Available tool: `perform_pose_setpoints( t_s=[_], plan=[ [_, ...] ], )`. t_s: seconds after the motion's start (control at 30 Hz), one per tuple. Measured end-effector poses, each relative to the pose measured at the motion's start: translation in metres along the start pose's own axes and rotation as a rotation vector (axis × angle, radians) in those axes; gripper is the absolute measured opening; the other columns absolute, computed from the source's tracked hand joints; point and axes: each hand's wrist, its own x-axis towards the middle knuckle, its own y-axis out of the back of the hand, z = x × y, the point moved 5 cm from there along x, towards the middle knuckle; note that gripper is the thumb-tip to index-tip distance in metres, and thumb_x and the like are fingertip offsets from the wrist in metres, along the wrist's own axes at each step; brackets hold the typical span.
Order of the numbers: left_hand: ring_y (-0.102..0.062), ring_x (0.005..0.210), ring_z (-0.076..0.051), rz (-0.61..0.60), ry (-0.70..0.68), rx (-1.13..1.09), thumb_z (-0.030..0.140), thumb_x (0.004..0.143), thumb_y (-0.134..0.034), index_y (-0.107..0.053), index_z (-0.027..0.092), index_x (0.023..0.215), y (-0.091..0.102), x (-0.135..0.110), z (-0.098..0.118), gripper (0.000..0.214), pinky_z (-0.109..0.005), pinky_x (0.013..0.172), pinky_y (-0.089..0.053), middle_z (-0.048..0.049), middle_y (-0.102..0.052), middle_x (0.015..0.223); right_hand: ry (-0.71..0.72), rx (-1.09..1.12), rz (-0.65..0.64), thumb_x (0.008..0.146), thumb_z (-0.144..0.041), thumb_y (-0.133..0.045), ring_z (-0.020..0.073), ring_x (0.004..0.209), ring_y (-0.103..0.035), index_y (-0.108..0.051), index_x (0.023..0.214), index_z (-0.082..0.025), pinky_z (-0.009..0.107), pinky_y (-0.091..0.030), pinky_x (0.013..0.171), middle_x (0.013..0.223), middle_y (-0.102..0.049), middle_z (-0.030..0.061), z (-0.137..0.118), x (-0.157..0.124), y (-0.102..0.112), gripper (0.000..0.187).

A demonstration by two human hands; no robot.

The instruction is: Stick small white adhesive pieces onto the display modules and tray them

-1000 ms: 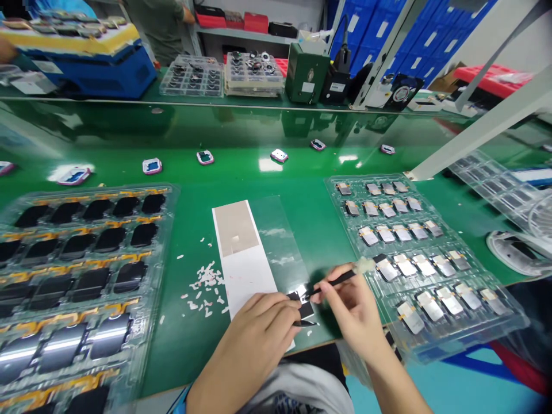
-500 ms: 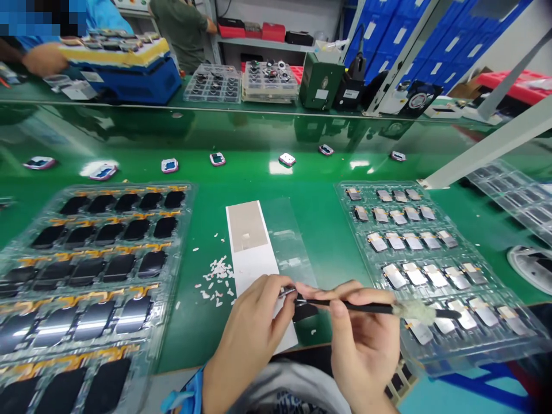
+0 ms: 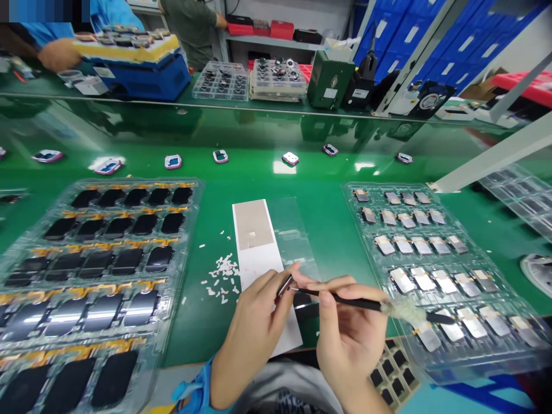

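A small dark part [image 3: 283, 286] with a shiny metal edge is pinched between the thumb and fingers [image 3: 269, 290] of the left hand [image 3: 252, 330], and is held just above the green bench [image 3: 194, 339]. A slim black pick [image 3: 340, 297] is gripped firmly by the fingers [image 3: 332, 284] of the right hand [image 3: 351, 330]. Its fine tip is brought up to the part, though whether the two touch cannot be told. A white fibrous wad [image 3: 407, 312] is wrapped around the shaft beyond the hand.

A black piece [image 3: 305, 311] lies partly hidden beneath the hands. A white backing sheet [image 3: 259, 270] carrying a beige pad [image 3: 251, 224] lies under the left hand, with a clear film [image 3: 293, 230] beside it and white flakes [image 3: 224, 273] scattered to its left. A clear tray of black panels [image 3: 196, 195] is set to the left, and a clear tray of silver-backed modules [image 3: 349, 192] to the right. A blue wrist strap [image 3: 194, 394] is worn on the left wrist. A co-worker's hand [image 3: 58, 54] is seen far off, beside a blue machine [image 3: 146, 75].
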Motion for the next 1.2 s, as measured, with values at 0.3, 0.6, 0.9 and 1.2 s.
perform_pose_setpoints(
  t_s=[0.3,0.6,0.9,1.2],
  plan=[
    [-0.065,0.099,-0.018,0.0,-0.007,-0.073,0.019,0.102,-0.043,-0.047,0.023,0.144,0.0011,-0.005,0.0003,0.042,-0.03,0.086,-0.052,-0.0069,-0.068,0.111,0.038,-0.082,0.046,0.097,-0.011,-0.052,0.0201,0.086,-0.074,-0.047,0.098,-0.028,0.039,-0.066,0.071,0.083,-0.069,0.0017,-0.0018,-0.0036,-0.0044,0.018],
    [-0.063,0.101,-0.019,-0.054,0.028,-0.091,0.02,0.104,-0.036,-0.038,0.029,0.151,-0.0022,-0.0062,-0.0028,0.048,-0.033,0.089,-0.052,-0.0057,-0.066,0.111,0.044,-0.051,0.044,0.097,-0.009,-0.051,0.0205,0.086,-0.075,-0.05,0.101,-0.028,0.039,-0.067,0.071,0.084,-0.069,0.0025,-0.0009,-0.0068,-0.0042,0.019],
    [-0.061,0.108,-0.023,-0.05,-0.005,-0.05,0.025,0.103,-0.035,-0.03,0.028,0.155,0.0001,-0.009,-0.0025,0.052,-0.034,0.086,-0.054,-0.0076,-0.065,0.109,0.041,-0.068,0.009,0.097,-0.008,-0.05,0.0205,0.09,-0.075,-0.049,0.101,-0.028,0.042,-0.068,0.078,0.086,-0.069,0.0023,0.0009,-0.0078,-0.0042,0.02],
    [-0.061,0.11,-0.024,-0.051,-0.01,-0.038,0.023,0.104,-0.029,-0.031,0.025,0.155,0.0008,-0.0083,-0.003,0.052,-0.037,0.086,-0.054,-0.0108,-0.065,0.115,0.06,-0.083,0.0,0.096,-0.008,-0.051,0.0202,0.09,-0.074,-0.049,0.101,-0.028,0.041,-0.068,0.076,0.086,-0.069,0.0022,0.0028,-0.0079,-0.0038,0.021]
  ],
)
